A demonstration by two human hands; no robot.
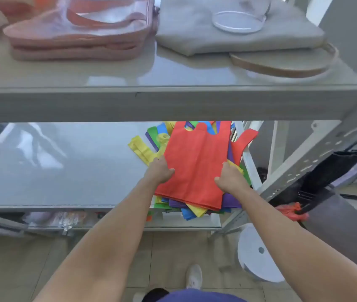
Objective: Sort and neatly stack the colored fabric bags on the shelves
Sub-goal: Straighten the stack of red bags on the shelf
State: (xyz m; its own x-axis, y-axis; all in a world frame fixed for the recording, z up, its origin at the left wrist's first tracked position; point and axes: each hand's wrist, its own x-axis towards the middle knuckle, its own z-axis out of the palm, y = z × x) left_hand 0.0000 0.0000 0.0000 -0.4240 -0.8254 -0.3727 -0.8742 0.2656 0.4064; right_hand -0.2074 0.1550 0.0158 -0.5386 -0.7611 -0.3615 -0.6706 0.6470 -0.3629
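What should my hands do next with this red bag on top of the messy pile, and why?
Probably lift the red bag clear and lay it on the bare stretch of the lower shelf to start a neat stack. The left hand and right hand already grip its two sides, and the pile of colored bags beneath is fanned out crookedly, overhanging the shelf's front edge.

The red bag (197,164) is looking like soft, matt cloth, and so are the other bags in the pile (195,209) under it. The shelf (53,166) is shining smooth and glossy, with a grey metal front edge (151,103) above it.
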